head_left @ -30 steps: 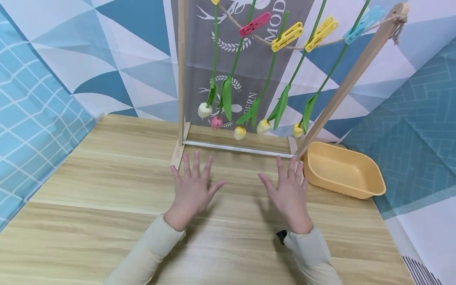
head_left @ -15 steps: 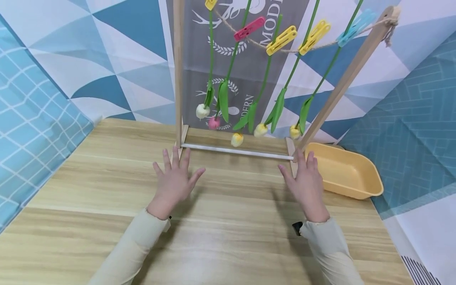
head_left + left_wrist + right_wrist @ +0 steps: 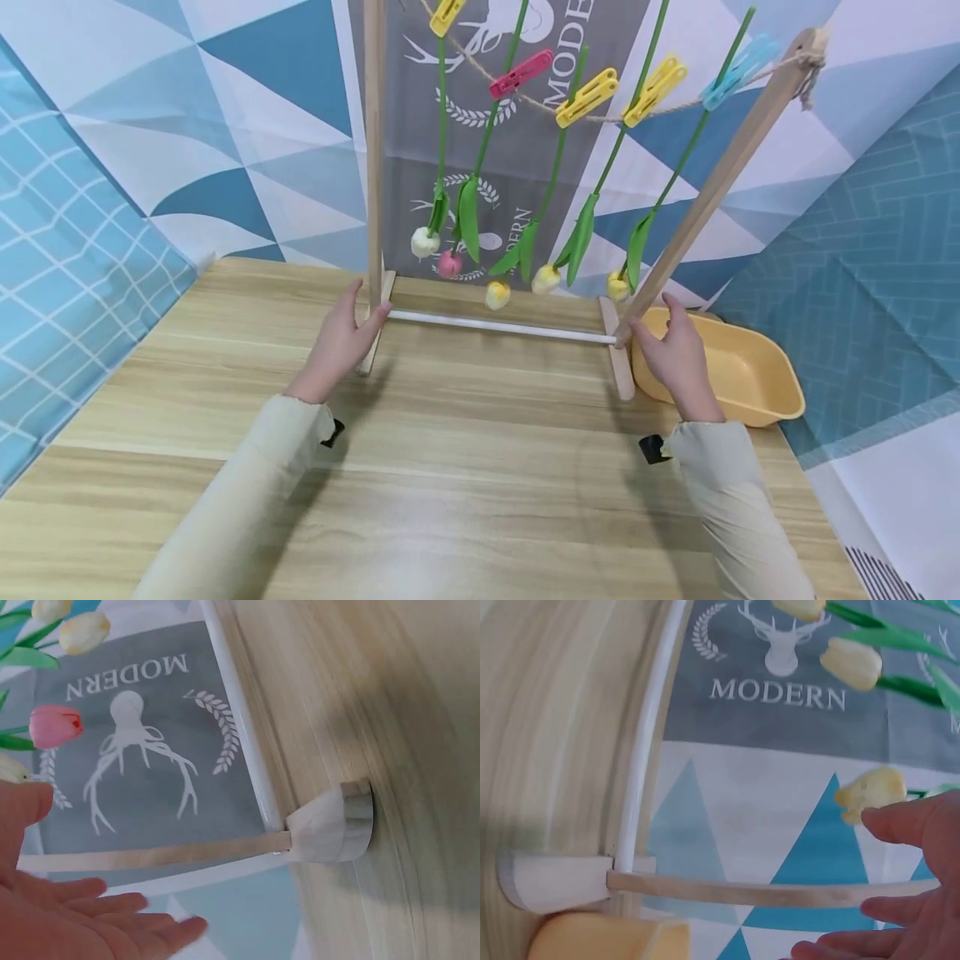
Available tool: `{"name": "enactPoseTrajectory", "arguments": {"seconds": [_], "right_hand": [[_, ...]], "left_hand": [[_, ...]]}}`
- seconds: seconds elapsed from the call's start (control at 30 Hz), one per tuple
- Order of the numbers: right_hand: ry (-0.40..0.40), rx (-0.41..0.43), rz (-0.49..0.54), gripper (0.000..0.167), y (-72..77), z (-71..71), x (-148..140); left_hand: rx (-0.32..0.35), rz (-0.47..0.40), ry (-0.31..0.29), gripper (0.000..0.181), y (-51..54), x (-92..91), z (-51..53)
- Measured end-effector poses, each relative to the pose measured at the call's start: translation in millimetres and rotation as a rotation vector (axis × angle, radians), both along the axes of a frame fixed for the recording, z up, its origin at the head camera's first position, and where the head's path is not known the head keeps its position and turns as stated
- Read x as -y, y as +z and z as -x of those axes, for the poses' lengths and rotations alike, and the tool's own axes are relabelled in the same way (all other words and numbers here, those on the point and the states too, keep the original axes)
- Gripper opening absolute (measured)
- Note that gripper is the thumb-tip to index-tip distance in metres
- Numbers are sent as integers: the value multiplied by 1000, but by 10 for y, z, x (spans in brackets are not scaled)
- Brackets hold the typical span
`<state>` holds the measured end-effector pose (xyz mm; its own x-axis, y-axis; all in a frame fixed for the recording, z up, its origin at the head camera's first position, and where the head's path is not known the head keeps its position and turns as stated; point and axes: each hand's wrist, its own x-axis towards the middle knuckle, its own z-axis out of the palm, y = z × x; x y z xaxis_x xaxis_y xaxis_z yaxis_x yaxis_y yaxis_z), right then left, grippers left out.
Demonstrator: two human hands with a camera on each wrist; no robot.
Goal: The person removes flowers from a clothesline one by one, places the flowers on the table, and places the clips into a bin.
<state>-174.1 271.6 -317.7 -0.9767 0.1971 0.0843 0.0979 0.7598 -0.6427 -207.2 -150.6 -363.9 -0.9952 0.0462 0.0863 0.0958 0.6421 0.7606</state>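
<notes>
A wooden frame stands at the back of the table in the head view. My left hand (image 3: 333, 342) is at the foot of its left post (image 3: 374, 167), the thumb on one side and the fingers on the other. My right hand (image 3: 678, 358) is likewise about the lower right post (image 3: 720, 192). Both wrist views show fingers loosely extended, not curled round the wood; contact is unclear. From a twine (image 3: 682, 107), several artificial tulips hang head down on clothespins, among them a white tulip (image 3: 425, 242), a pink tulip (image 3: 450, 264) and a red clothespin (image 3: 521, 73).
A white rod (image 3: 502, 326) joins the posts low down. The right wooden foot (image 3: 621, 379) lies next to a yellow-orange plastic basin (image 3: 750, 379), just behind my right hand. Patterned cloth (image 3: 277, 92) hangs close behind the frame. The wooden table (image 3: 450, 500) stretches in front.
Both hands have moved apart from in front of the frame, left hand leftward and right hand rightward, to the two posts. Their spread fingers have come closer together. The tulips hang as before.
</notes>
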Motion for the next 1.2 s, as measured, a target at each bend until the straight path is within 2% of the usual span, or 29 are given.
{"name": "enactPoseTrajectory", "arguments": {"seconds": [0.17, 0.3, 0.57, 0.77, 0.9, 1.2], "right_hand": [[-25, -11, 126, 75, 84, 165, -82], [-42, -36, 227, 75, 132, 293, -131], [-96, -83, 294, 74, 174, 454, -124], [-112, -121, 284, 66, 191, 522, -103], [-127, -144, 256, 60, 185, 560, -110], [-140, -188, 116, 46, 121, 608, -98]], "left_hand": [[-48, -87, 26, 77, 24, 46, 126], [-63, -134, 33, 74, 0, 56, 220], [-88, -159, 65, 62, -51, -5, 371], [-113, -192, 106, 51, -30, -43, 427], [-125, -197, 119, 52, -18, -52, 474], [-176, -141, 152, 40, -80, -52, 572]]}}
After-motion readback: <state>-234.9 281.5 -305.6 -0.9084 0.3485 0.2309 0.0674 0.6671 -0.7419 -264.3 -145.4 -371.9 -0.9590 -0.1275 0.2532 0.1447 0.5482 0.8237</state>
